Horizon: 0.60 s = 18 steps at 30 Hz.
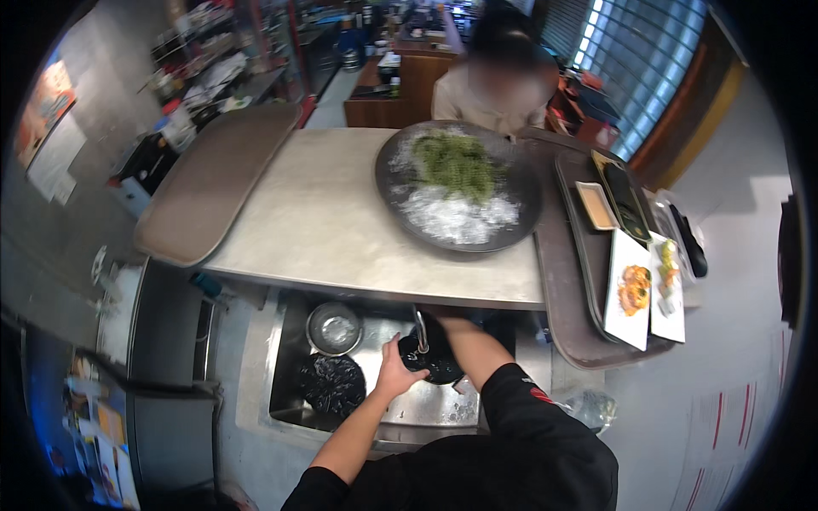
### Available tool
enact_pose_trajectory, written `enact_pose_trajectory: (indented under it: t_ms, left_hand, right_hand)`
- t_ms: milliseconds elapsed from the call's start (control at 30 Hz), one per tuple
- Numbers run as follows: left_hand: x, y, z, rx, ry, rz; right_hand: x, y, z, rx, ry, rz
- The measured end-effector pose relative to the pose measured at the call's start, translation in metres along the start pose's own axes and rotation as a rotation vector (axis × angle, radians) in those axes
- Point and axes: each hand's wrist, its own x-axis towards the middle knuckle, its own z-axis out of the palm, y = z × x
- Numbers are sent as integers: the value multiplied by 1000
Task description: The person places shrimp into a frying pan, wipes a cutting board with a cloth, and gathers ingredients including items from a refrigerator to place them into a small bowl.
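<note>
My left hand grips the near left rim of a round black dish in the steel sink, thumb and fingers spread along its edge. The curved metal faucet comes down over this dish, whose inside looks wet and shiny. From the right, my right hand reaches to the dish's far side; its fingers are hidden, so its grip cannot be made out. At the sink's left stand a round metal bowl and, closer to me, a dark, glossy round item, too unclear to name.
Beyond the sink is a counter with a brown tray overhanging its left end. A large dark plate carries green strands and ice-like white pieces. Trays with small food dishes stand on the right. A person is across the counter.
</note>
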Motion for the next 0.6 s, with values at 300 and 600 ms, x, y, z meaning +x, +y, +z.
enact_pose_trajectory:
  t_ms: [300, 600]
  left_hand:
    - [44, -16, 52, 31, -81, 48]
    - [39, -56, 63, 113, -110, 233]
  right_hand:
    - [-77, 10, 59, 176, 12, 27]
    - [-79, 18, 130, 559, -647, 268]
